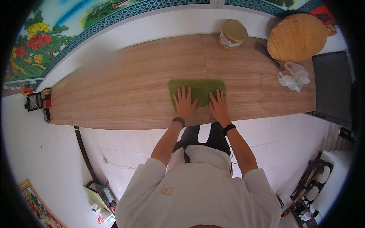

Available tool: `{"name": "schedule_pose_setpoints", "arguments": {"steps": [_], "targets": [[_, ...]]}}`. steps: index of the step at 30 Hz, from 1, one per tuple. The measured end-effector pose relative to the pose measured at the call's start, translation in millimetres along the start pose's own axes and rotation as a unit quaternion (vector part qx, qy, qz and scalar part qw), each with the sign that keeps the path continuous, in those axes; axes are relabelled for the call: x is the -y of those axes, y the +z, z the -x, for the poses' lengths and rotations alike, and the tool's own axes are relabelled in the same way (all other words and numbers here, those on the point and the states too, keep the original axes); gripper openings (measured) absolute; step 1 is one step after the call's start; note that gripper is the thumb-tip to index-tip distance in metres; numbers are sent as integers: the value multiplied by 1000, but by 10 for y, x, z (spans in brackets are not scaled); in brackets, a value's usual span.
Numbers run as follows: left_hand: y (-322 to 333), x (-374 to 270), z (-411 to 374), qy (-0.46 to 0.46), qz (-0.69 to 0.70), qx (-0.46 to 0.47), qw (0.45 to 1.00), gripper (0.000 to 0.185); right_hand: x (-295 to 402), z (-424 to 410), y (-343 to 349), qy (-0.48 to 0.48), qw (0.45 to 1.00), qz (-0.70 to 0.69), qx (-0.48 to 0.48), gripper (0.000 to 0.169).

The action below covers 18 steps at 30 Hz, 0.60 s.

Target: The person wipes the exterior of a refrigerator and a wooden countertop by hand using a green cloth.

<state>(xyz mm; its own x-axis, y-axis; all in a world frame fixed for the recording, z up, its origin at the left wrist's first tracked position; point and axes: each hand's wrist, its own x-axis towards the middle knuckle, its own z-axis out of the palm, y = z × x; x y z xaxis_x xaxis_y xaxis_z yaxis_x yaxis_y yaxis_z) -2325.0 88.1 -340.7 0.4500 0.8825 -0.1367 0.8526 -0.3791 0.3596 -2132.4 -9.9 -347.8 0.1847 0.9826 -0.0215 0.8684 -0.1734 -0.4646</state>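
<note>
A green cloth (202, 88) lies spread in a flat rectangle on the wood-grain tabletop (128, 85), near the table's front edge. My left hand (184, 104) rests palm down on the cloth's left part, fingers spread and pointing away from me. On its right part lies my right hand (219, 107), also palm down, with the fingertips on the cloth and the heel of the hand over bare wood. Neither hand grips anything. Each wrist wears a dark band.
A jar with a gold lid (234, 30) stands at the back. Right of it are a dark-handled knife (268, 54), a round wooden board (298, 37) leaning on the wall, and a crumpled plastic bag (295, 77). A dark grey appliance (332, 85) adjoins the table's right end.
</note>
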Motion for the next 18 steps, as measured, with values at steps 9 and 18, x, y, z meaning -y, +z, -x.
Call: {"name": "schedule_pose_setpoints", "arguments": {"steps": [9,18], "targets": [[30,95,578,7,-22,43,999,81,262,553,78,-14,999,12,44,54],[-68,-35,118,94,-29,96,991,77,142,-49,-101,-53,994,8,92,47]]}}
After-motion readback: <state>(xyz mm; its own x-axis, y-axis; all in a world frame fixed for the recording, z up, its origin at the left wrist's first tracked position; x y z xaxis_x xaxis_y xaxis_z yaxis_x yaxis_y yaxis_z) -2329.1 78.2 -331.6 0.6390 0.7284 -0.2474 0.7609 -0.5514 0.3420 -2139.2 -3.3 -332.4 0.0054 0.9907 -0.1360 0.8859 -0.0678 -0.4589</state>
